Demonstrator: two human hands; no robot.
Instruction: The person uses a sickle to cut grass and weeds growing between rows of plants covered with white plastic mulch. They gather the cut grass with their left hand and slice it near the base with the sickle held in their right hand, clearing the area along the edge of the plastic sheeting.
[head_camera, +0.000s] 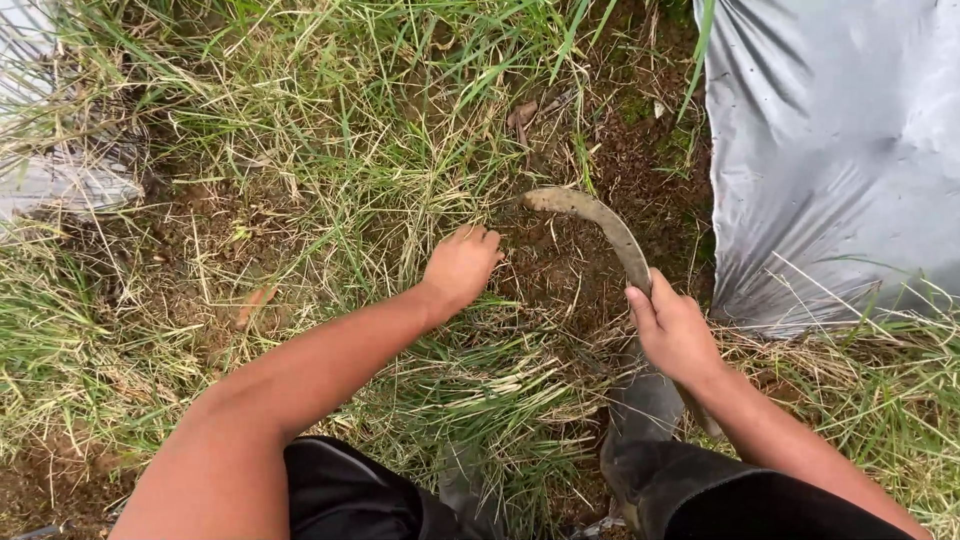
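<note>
Left hand (460, 268): arm stretched forward, fingers curled down into a tuft of grass (390, 215), gripping it. Sickle (592, 222): curved, soil-caked blade over bare dirt, just right of that hand. Right hand (672, 330): fingers closed around the sickle's handle. Grey plastic sheet (835, 150): far right.

Pretty rough patch here: everything is carried by bare brown soil ground (575, 265), damp-looking and crumbly, exposed mostly in the middle and toward the upper right. Long green and straw-yellow grass (330, 130) is spread over most of it, flattened in places, with a thick matted clump (480, 385) laid down near the bottom centre. A grey plastic sheet (835, 150) is spread over the ground on the right, wrinkled. A whitish woven sack (60, 180) is seen at the left edge, half buried in grass.
</note>
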